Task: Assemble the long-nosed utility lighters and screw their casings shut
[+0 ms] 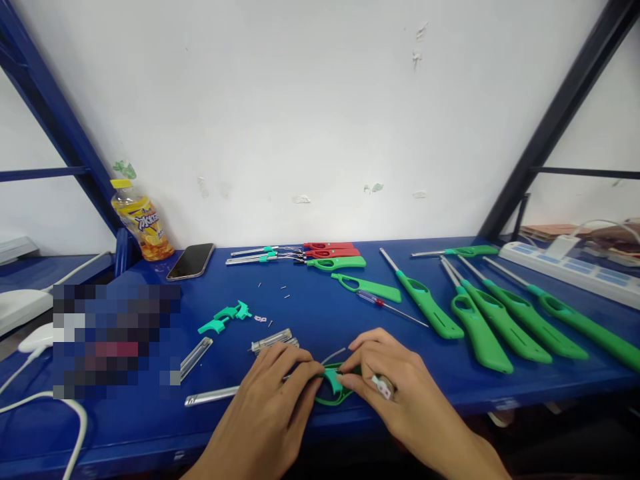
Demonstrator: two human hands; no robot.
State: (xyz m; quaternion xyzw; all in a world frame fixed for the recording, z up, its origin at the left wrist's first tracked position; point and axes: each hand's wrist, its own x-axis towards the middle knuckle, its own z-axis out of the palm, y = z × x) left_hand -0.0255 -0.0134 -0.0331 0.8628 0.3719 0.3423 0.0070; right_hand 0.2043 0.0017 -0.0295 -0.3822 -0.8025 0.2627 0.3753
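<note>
My left hand [280,390] is closed on the near edge of the table, its fingertips pinching the left end of an opened green lighter casing [327,402]. A teal trigger [332,381] sits in that casing. Under my left hand, a metal lighter tube [213,397] sticks out to the left. My right hand [400,380] grips the casing's right part with thumb and fingers pressed together; a small clear and whitish part [384,387] shows against its palm side. Behind my left fingers lie clear fuel tanks [273,341]. A thin pale wire or tube [334,355] rises between the hands.
Loose teal triggers [225,317], tiny pins and another metal piece [196,358] lie left. A screwdriver [393,309] rests by a green casing half [367,287]. Several assembled green lighters [430,303] lie right; opened red and green ones [330,252], a phone [191,261] and a bottle [143,220] stand farther back.
</note>
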